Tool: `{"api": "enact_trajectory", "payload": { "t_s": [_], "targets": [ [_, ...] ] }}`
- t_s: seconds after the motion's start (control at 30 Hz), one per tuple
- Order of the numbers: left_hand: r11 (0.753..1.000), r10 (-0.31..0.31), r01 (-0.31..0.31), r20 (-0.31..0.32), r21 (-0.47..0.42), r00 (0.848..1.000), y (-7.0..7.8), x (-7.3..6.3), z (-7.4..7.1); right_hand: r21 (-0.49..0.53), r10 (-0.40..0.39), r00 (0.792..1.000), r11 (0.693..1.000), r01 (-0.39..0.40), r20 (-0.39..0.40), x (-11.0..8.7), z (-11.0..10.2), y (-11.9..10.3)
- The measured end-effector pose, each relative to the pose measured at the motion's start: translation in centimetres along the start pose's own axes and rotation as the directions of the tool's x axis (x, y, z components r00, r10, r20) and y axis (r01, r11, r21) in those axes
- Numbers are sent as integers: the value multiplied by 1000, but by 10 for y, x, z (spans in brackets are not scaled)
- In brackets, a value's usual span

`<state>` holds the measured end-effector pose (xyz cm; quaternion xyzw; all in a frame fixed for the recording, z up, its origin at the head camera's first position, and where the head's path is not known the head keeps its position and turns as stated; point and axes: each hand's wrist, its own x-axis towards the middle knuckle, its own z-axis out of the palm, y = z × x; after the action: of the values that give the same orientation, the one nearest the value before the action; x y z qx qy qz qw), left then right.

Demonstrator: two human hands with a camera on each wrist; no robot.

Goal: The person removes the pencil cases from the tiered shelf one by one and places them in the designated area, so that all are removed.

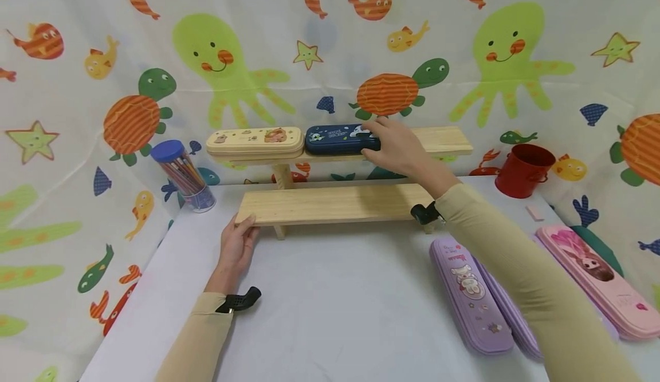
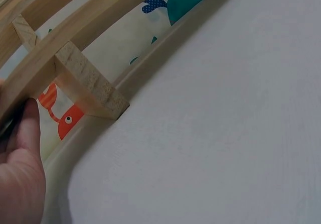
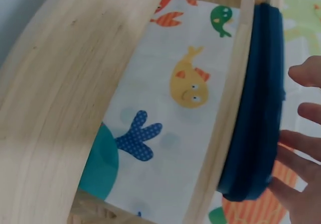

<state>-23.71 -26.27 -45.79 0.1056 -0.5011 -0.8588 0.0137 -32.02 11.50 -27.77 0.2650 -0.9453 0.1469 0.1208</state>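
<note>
A two-tier wooden shelf stands on the white table. At its left end my left hand grips the lower board, the thumb over the edge; part of this hand also shows in the left wrist view. A navy pencil case lies on the upper board, right beside a cream pencil case. My right hand is at the navy case's right end, touching it with spread, fairly straight fingers. The right wrist view shows those fingers along the blue case.
A clear tub of pencils with a blue lid stands left of the shelf. On the right are a red bucket, a small pink block, purple pencil cases and a pink one. A sea-animal cloth hangs behind.
</note>
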Motion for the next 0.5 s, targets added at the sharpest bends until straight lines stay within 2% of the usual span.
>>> {"api": "enact_trajectory", "payload": {
  "t_s": [0.23, 0.5],
  "targets": [
    [1000, -9, 9, 2, 20, 1000, 0, -1, 1, -33, -1, 1000, 999, 1, 8, 17, 17, 4],
    [1000, 4, -4, 3, 22, 1000, 0, -1, -1, 32, -11, 996, 999, 8, 87, 38, 18, -5]
  ]
}}
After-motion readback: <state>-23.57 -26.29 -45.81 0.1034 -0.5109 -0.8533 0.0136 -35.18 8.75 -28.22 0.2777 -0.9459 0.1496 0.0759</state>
